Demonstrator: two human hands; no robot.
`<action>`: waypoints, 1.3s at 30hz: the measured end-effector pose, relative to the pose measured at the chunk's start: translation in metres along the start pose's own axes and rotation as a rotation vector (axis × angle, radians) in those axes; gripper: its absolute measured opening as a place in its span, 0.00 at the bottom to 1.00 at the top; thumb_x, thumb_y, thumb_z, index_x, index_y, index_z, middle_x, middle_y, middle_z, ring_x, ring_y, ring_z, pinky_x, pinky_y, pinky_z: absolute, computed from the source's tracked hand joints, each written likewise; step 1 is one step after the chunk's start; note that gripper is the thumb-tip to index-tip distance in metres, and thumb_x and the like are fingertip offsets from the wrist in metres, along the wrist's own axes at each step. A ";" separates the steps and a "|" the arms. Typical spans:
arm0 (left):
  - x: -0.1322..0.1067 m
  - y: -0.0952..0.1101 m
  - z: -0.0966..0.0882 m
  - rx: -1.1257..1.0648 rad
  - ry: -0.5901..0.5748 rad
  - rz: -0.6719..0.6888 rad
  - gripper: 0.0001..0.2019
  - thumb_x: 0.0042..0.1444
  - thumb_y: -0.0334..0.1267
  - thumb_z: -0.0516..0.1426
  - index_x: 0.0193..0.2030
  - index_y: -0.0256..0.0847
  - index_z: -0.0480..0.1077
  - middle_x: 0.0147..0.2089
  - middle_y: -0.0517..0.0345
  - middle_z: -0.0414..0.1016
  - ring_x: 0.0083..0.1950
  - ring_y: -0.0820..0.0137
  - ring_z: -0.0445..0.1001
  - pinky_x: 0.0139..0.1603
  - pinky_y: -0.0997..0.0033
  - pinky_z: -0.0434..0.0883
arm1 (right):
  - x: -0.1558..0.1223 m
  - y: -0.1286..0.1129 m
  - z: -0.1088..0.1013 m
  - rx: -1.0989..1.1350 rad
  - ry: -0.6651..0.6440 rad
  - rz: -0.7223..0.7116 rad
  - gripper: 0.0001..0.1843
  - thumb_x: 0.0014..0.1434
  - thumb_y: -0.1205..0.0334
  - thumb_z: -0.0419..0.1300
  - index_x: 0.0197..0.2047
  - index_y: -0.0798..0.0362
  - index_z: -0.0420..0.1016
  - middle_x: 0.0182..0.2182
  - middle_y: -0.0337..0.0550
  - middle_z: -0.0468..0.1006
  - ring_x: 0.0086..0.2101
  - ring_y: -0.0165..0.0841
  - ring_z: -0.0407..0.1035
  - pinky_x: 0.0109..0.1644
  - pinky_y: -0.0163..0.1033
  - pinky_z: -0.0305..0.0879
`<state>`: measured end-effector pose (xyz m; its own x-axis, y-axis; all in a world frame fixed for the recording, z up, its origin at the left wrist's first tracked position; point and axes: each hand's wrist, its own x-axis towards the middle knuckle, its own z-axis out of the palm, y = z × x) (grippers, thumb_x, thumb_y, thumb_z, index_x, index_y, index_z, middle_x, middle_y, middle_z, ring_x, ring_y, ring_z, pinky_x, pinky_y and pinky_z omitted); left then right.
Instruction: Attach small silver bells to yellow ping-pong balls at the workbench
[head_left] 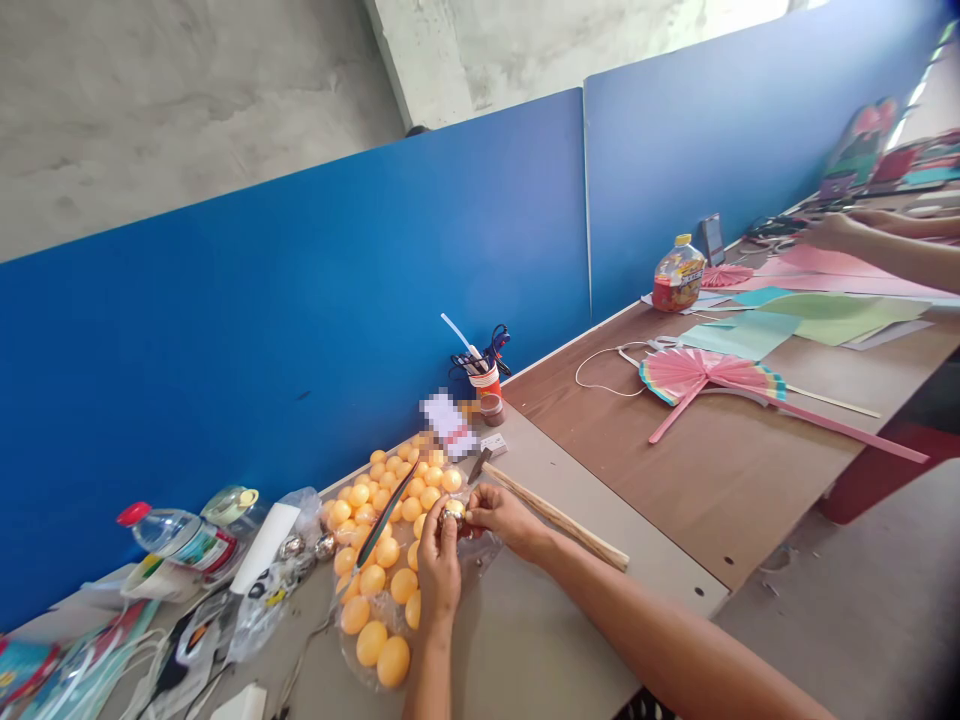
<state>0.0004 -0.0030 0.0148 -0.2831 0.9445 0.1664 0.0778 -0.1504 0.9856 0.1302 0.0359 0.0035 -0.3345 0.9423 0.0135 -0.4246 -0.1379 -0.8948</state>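
small ball [454,511] — orange, part silver | left hand [439,570] pinching it | right hand [501,517] pinching it

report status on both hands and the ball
One small ball pinched between left hand and right hand. Beneath them, bag of orange balls. Just beyond right hand, hammer lying flat.

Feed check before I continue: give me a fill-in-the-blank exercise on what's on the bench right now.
1. The left hand and right hand together hold one small ____.
2. The orange balls lie in a clear plastic ____.
3. The partition behind the table is ____.
4. The water bottle, lying on its side, has a ____ cap.

Missing words: ball; bag; blue; red.
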 end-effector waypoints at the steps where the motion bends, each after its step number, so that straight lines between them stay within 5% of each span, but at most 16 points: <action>1: 0.000 0.000 0.000 0.008 0.005 0.003 0.16 0.49 0.45 0.65 0.45 0.44 0.77 0.52 0.47 0.77 0.58 0.54 0.70 0.58 0.59 0.68 | 0.000 0.001 0.000 0.005 -0.004 0.001 0.18 0.43 0.56 0.70 0.25 0.52 0.62 0.17 0.32 0.72 0.21 0.27 0.65 0.27 0.33 0.57; 10: -0.002 0.000 0.001 0.031 -0.027 0.027 0.16 0.50 0.43 0.65 0.46 0.44 0.78 0.54 0.47 0.76 0.58 0.55 0.70 0.59 0.61 0.66 | 0.002 0.003 -0.002 0.089 -0.029 0.072 0.22 0.38 0.54 0.73 0.23 0.52 0.63 0.16 0.32 0.70 0.18 0.25 0.62 0.26 0.33 0.55; 15: 0.002 -0.004 0.002 -0.269 -0.025 -0.092 0.19 0.51 0.45 0.64 0.50 0.44 0.74 0.50 0.49 0.78 0.50 0.59 0.76 0.50 0.62 0.73 | 0.002 -0.007 -0.006 0.167 -0.078 0.058 0.18 0.42 0.55 0.70 0.25 0.53 0.64 0.18 0.32 0.68 0.19 0.24 0.60 0.27 0.33 0.56; 18: 0.005 -0.006 -0.001 -0.489 -0.050 -0.180 0.23 0.51 0.45 0.64 0.54 0.43 0.72 0.41 0.53 0.79 0.38 0.65 0.78 0.44 0.62 0.75 | 0.004 -0.009 -0.011 -0.090 0.018 -0.034 0.09 0.47 0.60 0.65 0.26 0.53 0.67 0.20 0.32 0.67 0.21 0.25 0.58 0.28 0.33 0.56; 21: 0.007 -0.005 -0.004 -0.600 -0.042 -0.229 0.22 0.50 0.45 0.65 0.52 0.41 0.73 0.36 0.55 0.79 0.34 0.69 0.78 0.41 0.66 0.75 | 0.003 -0.004 -0.011 -0.622 0.115 -0.138 0.03 0.49 0.71 0.59 0.28 0.54 0.72 0.26 0.39 0.72 0.28 0.30 0.65 0.34 0.35 0.59; 27: 0.005 0.000 -0.003 -0.620 -0.101 -0.216 0.24 0.47 0.41 0.67 0.52 0.43 0.72 0.36 0.56 0.79 0.33 0.72 0.77 0.39 0.70 0.74 | -0.008 0.006 0.001 -1.325 -0.042 -0.149 0.13 0.56 0.70 0.54 0.41 0.53 0.76 0.40 0.50 0.76 0.33 0.35 0.70 0.37 0.37 0.59; 33: 0.004 0.002 -0.001 -0.580 -0.094 -0.226 0.21 0.48 0.42 0.66 0.50 0.42 0.72 0.38 0.56 0.79 0.31 0.73 0.76 0.38 0.70 0.75 | -0.008 0.006 0.004 -1.415 -0.094 -0.140 0.08 0.56 0.68 0.55 0.33 0.56 0.76 0.35 0.53 0.78 0.33 0.39 0.71 0.36 0.39 0.58; 39: 0.006 0.004 -0.002 -0.577 -0.069 -0.234 0.15 0.48 0.42 0.66 0.41 0.40 0.73 0.35 0.58 0.79 0.31 0.73 0.76 0.37 0.71 0.75 | -0.004 0.005 0.002 -1.304 0.002 -0.119 0.08 0.54 0.72 0.55 0.31 0.55 0.75 0.35 0.47 0.78 0.34 0.34 0.71 0.36 0.34 0.59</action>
<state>-0.0024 0.0013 0.0193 -0.1664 0.9853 -0.0395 -0.5133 -0.0524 0.8566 0.1275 0.0302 -0.0001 -0.3496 0.9289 0.1219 0.6708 0.3390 -0.6596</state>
